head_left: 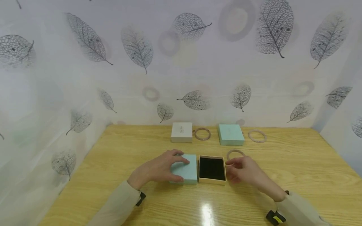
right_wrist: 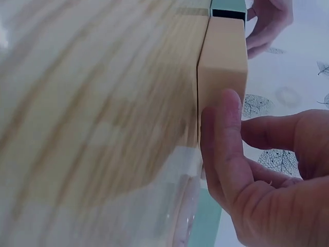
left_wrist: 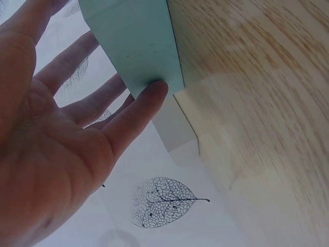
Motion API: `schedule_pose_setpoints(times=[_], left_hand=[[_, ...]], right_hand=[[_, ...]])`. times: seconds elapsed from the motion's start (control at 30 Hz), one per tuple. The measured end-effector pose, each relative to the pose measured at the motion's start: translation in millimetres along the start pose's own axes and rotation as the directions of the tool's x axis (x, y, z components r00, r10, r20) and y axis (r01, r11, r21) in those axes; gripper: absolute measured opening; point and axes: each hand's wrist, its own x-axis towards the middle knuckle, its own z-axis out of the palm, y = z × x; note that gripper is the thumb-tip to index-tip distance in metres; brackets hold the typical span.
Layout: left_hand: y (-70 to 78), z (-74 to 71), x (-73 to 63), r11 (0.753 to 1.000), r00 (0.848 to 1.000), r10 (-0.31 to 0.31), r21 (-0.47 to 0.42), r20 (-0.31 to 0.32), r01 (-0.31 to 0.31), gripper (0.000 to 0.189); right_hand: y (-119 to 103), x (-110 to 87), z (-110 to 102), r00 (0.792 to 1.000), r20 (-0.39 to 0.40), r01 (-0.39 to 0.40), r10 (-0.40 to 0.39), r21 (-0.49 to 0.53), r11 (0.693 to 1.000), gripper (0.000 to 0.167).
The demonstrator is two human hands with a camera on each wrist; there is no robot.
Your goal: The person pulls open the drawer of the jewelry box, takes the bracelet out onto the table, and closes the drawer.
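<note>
My left hand (head_left: 159, 166) grips a pale teal square box (head_left: 186, 169) from its left side. Its thumb presses the box's front face, and the other fingers spread over the top towards the far edge. Right beside it stands an open box (head_left: 212, 181) with tan walls and a black lining (head_left: 212, 168). At that open box's right wall is my right hand (head_left: 246, 171); its fingertips (right_wrist: 230, 100) touch the tan wall without wrapping round it. Just behind the right hand lies a bracelet (head_left: 235, 150), partly covered by that hand.
Farther back stand a white box (head_left: 182, 132) and a second teal box (head_left: 231, 135), both closed. A ring-shaped bracelet (head_left: 202, 138) lies beside the white one, another bracelet (head_left: 257, 141) beside the teal one. A leaf-patterned curtain (head_left: 181, 78) rises behind the wooden table (head_left: 127, 144).
</note>
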Motion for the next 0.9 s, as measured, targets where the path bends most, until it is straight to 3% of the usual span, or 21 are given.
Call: schedule_pose_setpoints(times=[0.9], left_hand=[[1.4,2.5,3.8,0.999,0.999,-0.041,-0.011,0.011,0.041,0.056]], right_hand=[[-3.4,5.9,18.1,0.998,-0.048,-0.023,0.027,0.071,0.997,0.034]])
